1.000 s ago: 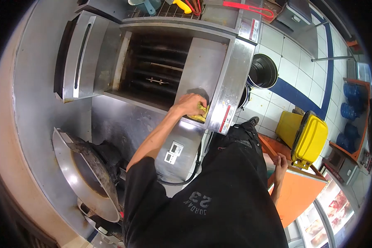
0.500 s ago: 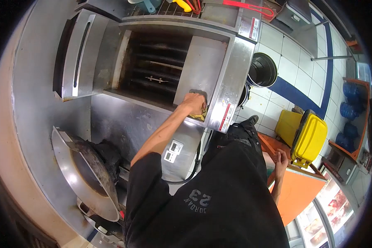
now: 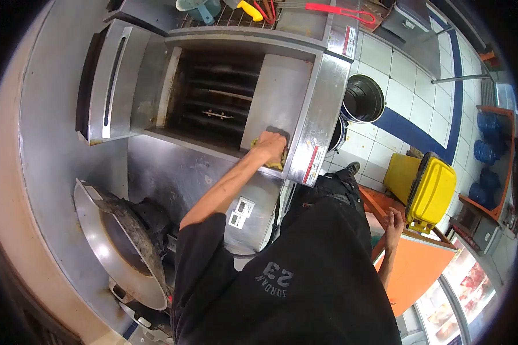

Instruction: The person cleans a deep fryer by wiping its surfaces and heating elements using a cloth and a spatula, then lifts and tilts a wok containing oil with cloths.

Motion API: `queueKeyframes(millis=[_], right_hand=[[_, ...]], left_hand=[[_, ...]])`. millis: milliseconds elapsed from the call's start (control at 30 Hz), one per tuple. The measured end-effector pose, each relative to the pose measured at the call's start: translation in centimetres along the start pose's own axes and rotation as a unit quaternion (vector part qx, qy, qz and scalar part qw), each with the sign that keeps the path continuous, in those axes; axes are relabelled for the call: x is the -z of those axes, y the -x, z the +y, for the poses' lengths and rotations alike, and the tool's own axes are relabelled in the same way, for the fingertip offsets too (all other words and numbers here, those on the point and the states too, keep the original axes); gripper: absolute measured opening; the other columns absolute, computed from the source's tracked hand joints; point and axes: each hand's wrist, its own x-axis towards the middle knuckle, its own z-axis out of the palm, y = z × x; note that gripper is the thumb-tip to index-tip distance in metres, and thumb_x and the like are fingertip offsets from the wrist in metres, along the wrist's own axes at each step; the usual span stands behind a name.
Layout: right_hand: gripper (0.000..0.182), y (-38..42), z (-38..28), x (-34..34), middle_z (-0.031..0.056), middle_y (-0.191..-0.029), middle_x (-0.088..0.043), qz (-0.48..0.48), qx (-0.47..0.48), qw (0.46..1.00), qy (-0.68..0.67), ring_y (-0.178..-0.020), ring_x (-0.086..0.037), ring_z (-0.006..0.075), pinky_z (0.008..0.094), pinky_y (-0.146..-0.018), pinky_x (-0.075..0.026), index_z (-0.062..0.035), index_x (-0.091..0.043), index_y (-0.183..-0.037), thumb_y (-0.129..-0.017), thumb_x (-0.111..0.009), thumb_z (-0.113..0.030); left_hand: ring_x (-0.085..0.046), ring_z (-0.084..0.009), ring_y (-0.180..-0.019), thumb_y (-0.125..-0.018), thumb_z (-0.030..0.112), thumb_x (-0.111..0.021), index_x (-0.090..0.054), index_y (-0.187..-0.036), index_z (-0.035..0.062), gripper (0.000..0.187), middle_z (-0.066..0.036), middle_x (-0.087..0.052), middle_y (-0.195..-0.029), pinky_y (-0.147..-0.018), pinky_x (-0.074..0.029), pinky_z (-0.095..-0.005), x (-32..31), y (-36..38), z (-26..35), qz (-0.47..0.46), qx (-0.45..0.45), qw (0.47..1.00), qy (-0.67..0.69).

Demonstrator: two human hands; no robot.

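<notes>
My left hand [image 3: 270, 145] is closed on a yellow cloth [image 3: 277, 159] and presses it onto a flat metal plate [image 3: 282, 86], near the plate's front corner. Part of the cloth is hidden under my fingers. The plate lies at the right side of an open metal fryer or grill well [image 3: 213, 95], where dark bars or tubes show. My right hand [image 3: 392, 225] hangs beside my body with its fingers loosely bent and apart, holding nothing I can see, near an orange cabinet [image 3: 417, 270].
A large round pan [image 3: 106, 241] leans at the left. Beyond the well, a yellow-handled tool [image 3: 250, 10] and a red-handled utensil [image 3: 339, 10] lie on a rack. Black buckets [image 3: 362, 98] and a yellow bin [image 3: 431, 192] stand on the tiled floor at the right.
My left hand with the cloth has shifted very slightly along the plate, and more yellow cloth shows left of my fingers. My right hand has barely moved.
</notes>
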Motion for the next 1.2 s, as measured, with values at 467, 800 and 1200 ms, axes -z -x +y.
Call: queueKeyframes(millis=[467, 800, 1200], right_hand=[[0.026, -1.3, 1.6, 0.5, 0.0043, -0.095, -0.064, -0.003, 0.041, 0.999, 0.018, -0.080, -0.058, 0.0112, 0.0260, -0.073, -0.048, -0.0016, -0.061, -0.111, -0.101, -0.051, -0.023], [0.016, -1.2, -9.6, -4.1, 0.0074, -0.095, -0.061, -0.030, 0.115, 0.992, 0.046, -0.083, -0.055, 0.0142, 0.0266, -0.078, -0.045, 0.0015, -0.061, -0.104, -0.096, -0.054, -0.011], [0.023, -7.7, -35.1, -32.9, 0.0159, -0.092, -0.066, -0.401, 0.414, 0.816, 0.046, -0.086, -0.065, 0.0349, 0.0411, -0.075, -0.051, -0.0054, -0.060, -0.102, -0.080, -0.067, -0.007]], left_hand=[[-0.067, -0.0332, -0.083, -0.068, 0.015, -0.068, -0.072, -0.085, 0.0150, 0.018, -0.013, -0.070, -0.084, -0.072, -0.052, -0.0418, 1.2, -0.1, -1.2, 0.115, 0.068, 0.986, 0.105], [-0.067, -0.0231, -0.090, -0.070, 0.031, -0.082, -0.074, -0.095, 0.0089, 0.034, -0.010, -0.071, -0.096, -0.083, -0.049, -0.0321, 7.4, 7.7, -7.3, 0.133, 0.105, 0.932, 0.320], [-0.060, -0.0213, -0.098, -0.081, 0.055, -0.068, -0.063, -0.108, 0.0056, 0.056, -0.013, -0.067, -0.104, -0.088, -0.046, -0.0336, 8.8, 5.9, -10.9, 0.117, 0.118, 0.920, 0.356]])
